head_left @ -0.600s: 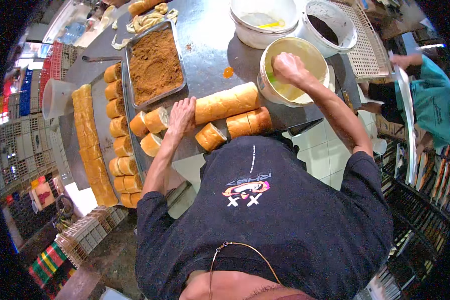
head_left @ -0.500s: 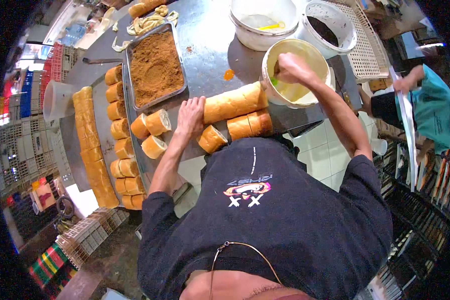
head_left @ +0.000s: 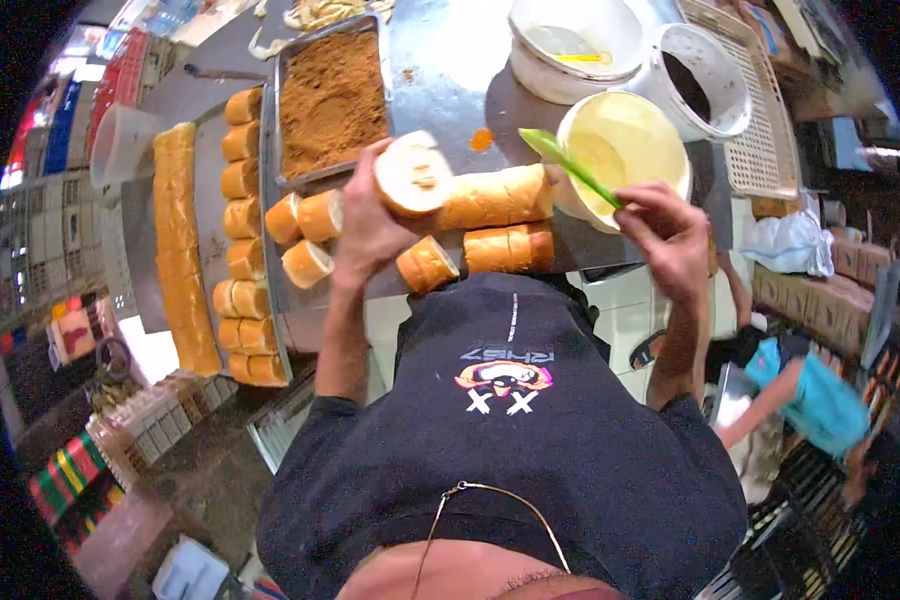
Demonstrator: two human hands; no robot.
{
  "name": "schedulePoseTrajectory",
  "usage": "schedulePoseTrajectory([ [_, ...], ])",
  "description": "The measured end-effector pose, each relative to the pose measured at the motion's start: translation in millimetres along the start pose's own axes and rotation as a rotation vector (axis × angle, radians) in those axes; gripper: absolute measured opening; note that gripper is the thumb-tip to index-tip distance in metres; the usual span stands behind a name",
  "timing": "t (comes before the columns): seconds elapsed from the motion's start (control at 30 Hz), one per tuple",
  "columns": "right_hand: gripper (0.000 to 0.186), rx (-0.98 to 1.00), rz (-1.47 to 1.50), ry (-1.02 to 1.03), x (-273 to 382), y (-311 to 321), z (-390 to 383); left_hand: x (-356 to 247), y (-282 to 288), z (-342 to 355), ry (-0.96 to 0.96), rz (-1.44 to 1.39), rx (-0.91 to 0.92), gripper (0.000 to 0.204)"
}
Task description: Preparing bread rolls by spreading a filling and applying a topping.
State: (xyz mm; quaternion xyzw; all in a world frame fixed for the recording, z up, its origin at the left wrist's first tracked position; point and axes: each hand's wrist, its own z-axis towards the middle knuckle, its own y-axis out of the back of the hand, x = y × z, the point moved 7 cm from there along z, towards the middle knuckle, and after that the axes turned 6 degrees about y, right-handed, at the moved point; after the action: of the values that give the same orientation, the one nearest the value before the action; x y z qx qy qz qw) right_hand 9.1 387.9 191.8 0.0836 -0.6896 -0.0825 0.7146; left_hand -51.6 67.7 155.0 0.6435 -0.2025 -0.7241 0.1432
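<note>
Raised above the table, a cut round piece of bread (head_left: 414, 172) is held by my closed left hand (head_left: 375, 220) with its white face showing. My right hand (head_left: 670, 235) grips a green spatula (head_left: 570, 160), tilted up toward the left over the near edge of a cream-filled bucket (head_left: 642, 140). A long bread roll (head_left: 500, 197) lies between the hands. Cut bread pieces (head_left: 305, 262) and shorter sections (head_left: 500, 250) sit along the near edge. Behind my left hand is a metal tray of brown crumbly filling (head_left: 325, 100).
Bread rows (head_left: 185, 260) stand at the left beside a clear tub (head_left: 120, 135). A white bucket (head_left: 540, 75), a bucket with dark contents (head_left: 730, 110) and a plastic crate tray (head_left: 760, 170) are at the back right. A co-worker in teal (head_left: 810, 400) bends at the lower right.
My left hand has lifted a bread piece off the table. My right hand has come out of the bucket with the green spatula. The co-worker has moved lower.
</note>
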Motion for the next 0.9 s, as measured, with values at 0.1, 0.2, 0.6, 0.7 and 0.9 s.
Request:
schedulePoseTrajectory([
  [0.1, 0.033, -0.036, -0.134, 0.379, 29, -40, -8, -63, -15, -3, -0.101, -0.065, 0.018, 0.082],
  [0.2, 0.035, 0.058, -0.286, 0.379, 44, -50, -10, -75, -12, 0, -0.148, -0.136, -0.044, 0.084],
  [0.6, 0.028, -0.088, -0.529, 0.551, 50, -34, -2, -84, -34, -11, -0.116, -0.308, 0.194, 0.106],
  [0.7, 0.027, -0.195, -0.5, 0.535, 49, -32, 0, -69, -33, -14, -0.029, -0.223, 0.118, 0.112],
  [0.9, 0.017, 0.191, 0.385, -0.377, -7, -78, -20, -72, -23, -15, -0.147, -0.082, -0.079, 0.105],
])
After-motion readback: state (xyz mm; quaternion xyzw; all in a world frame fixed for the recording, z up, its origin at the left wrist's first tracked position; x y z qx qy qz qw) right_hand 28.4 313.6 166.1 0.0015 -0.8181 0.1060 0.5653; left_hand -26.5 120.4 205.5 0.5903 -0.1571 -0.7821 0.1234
